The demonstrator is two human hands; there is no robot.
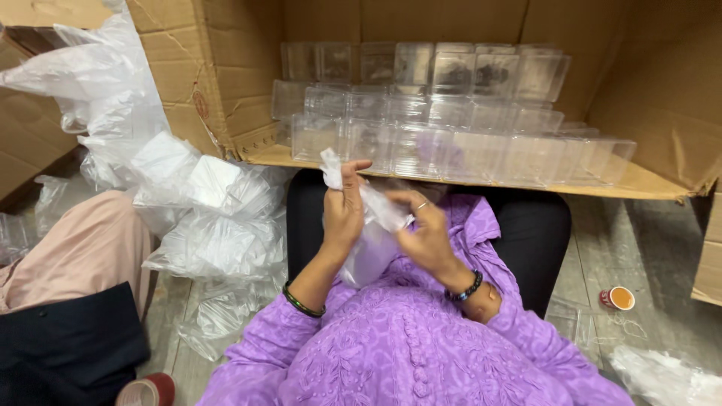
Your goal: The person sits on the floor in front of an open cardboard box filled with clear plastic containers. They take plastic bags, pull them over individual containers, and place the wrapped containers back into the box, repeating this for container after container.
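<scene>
Now both hands, left hand (342,214) and right hand (425,233), pinch a clear bag (376,225) over the lap, just before the carton (451,177) of boxes; best to keep its mouth taut.

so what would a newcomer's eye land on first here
Probably the two hands at centre: the left hand and right hand both grip a thin clear plastic bag over a purple-clad lap. Just beyond, rows of clear plastic boxes fill an open cardboard carton, and crumpled plastic bags pile at left.
</scene>
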